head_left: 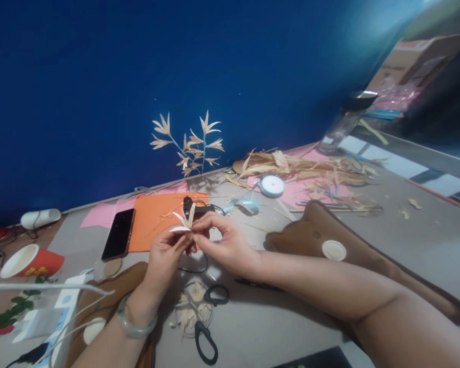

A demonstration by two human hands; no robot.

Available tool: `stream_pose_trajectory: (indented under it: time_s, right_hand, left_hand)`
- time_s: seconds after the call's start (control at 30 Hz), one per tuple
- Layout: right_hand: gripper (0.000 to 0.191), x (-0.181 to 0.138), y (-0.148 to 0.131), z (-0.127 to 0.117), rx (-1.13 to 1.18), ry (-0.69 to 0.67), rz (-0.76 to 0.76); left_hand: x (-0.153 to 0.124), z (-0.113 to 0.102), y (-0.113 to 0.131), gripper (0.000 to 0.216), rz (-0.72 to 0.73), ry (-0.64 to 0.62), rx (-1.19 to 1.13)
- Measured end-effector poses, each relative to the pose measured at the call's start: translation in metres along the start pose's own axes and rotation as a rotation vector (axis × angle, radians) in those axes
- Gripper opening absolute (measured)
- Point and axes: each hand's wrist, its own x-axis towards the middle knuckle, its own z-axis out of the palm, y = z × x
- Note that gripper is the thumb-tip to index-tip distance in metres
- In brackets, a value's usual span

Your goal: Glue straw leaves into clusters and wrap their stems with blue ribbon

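My left hand (167, 255) and my right hand (224, 244) meet over the middle of the table, both pinching a small cluster of pale dried-leaf petals (184, 220) between the fingertips. A clear bangle sits on my left wrist. Under the hands lie black-handled scissors (207, 319) on a round dish of leaf scraps (189, 312). Behind the hands, a black glue gun (195, 207) lies on an orange sheet (153, 220).
A finished leaf sprig (189, 145) stands against the blue wall. A black phone (118, 233), red paper cup (30, 261), white tape roll (271, 186), heap of dried husks (302, 168), brown bear-shaped cushion (329, 240), glass jar (345, 120) and cardboard box (417, 61) surround the work area.
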Motion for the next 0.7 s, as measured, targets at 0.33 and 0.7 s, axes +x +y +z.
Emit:
stream_pose_trajectory:
  time_s: [0.33,0.7]
  right_hand:
    - [0.003,0.0027,0.0006,-0.0023,-0.041,0.007,-0.032]
    - [0.009,0.0036,-0.002,-0.0011,-0.017,0.026,0.003]
  left_hand:
    - [-0.001,0.0029,0.0087,0.027,-0.077,0.003,-0.09]
    - [0.0017,-0.002,0.0023,0.023,-0.112,0.008,-0.179]
